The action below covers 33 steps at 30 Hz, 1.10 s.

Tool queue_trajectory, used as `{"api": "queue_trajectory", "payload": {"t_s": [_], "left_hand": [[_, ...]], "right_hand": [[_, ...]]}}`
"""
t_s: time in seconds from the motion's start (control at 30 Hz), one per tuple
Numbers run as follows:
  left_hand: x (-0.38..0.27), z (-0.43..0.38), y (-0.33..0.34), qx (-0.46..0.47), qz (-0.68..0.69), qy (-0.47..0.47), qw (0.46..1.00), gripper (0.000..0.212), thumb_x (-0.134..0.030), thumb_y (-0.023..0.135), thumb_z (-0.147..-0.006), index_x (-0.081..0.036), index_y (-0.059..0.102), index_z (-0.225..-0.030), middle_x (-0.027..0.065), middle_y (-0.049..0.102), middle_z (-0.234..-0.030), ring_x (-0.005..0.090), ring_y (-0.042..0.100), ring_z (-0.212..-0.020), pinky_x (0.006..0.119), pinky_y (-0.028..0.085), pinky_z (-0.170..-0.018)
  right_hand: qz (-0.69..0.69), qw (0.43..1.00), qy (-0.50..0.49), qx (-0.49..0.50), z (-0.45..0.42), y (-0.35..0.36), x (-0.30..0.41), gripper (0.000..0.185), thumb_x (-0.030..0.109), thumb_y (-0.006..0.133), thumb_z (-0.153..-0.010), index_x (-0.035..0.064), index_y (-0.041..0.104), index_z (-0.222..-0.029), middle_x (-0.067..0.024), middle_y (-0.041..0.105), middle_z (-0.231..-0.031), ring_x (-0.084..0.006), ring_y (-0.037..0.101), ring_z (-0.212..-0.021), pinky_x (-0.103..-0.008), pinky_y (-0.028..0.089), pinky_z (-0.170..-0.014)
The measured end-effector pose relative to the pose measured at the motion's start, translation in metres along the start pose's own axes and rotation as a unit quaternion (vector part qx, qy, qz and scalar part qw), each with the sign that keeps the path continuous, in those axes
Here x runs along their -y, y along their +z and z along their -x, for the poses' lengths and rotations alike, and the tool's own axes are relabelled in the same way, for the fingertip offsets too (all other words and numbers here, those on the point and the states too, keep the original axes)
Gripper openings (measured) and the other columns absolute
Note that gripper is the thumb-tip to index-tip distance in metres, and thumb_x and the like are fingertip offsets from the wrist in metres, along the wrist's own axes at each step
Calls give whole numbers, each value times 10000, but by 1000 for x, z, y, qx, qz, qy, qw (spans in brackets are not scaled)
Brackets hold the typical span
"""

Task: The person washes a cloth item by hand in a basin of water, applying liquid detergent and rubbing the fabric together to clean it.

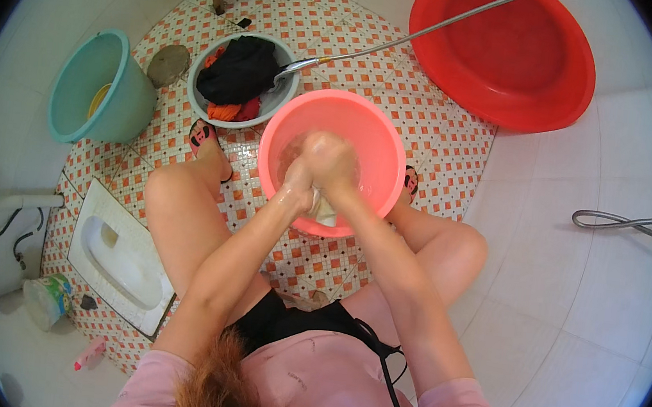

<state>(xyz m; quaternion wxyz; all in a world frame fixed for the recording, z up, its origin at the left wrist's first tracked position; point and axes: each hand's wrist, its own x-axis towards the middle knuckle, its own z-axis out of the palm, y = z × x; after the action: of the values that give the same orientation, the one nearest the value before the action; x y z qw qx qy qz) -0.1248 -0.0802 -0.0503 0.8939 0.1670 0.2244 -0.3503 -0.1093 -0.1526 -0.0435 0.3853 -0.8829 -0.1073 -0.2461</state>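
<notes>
Both my hands are pressed together over the pink plastic basin, which stands on the tiled floor between my feet. A wet, pale cloth hangs from between them, down toward the near side of the basin. My left hand is closed about the cloth at the wrist side, its fingers partly hidden. My right hand lies across it, blurred and wet, and is clenched over the bunched cloth. Water shows in the bottom of the basin around the hands.
Beyond the left foot, a grey basin holds dark and orange clothes; a shower head on a metal hose rests at its rim. A teal bucket stands left, above a squat toilet. A large red tub leans on the right wall.
</notes>
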Motion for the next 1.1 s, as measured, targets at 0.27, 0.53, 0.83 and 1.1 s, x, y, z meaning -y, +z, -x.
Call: {"api": "queue_trajectory", "payload": {"t_s": [0.27,0.53,0.83,1.1], "left_hand": [[-37,23,-1,-37,-590,117,798,255,-148,698,-762,9,553,-901,66,599,-805,123,572,-754,273,468,-660],[-51,36,-2,-22,-655,231,719,360,-27,503,-721,12,559,-1074,118,633,-831,198,616,-778,317,474,-721],[-39,23,4,26,-503,228,833,292,-74,458,-782,5,533,-1052,160,587,-1003,223,571,-936,313,434,-816],[-51,49,15,27,-640,156,752,244,-152,574,-858,8,564,-1043,53,597,-916,135,548,-824,274,437,-724]], "right_hand": [[-260,855,447,49,-53,-70,-38,365,350,590,-845,3,605,-731,-62,605,-617,-123,565,-497,-257,414,-418],[-139,921,361,38,-54,-93,-54,450,395,594,-834,-8,587,-634,-65,564,-559,-95,487,-486,-259,395,-462],[-246,873,420,19,-65,-98,-55,439,394,622,-824,2,552,-641,-42,539,-585,-97,465,-501,-267,380,-462],[-236,860,448,63,-67,-113,-50,382,378,639,-814,-2,603,-809,-86,602,-733,-113,564,-618,-254,458,-541]]}}
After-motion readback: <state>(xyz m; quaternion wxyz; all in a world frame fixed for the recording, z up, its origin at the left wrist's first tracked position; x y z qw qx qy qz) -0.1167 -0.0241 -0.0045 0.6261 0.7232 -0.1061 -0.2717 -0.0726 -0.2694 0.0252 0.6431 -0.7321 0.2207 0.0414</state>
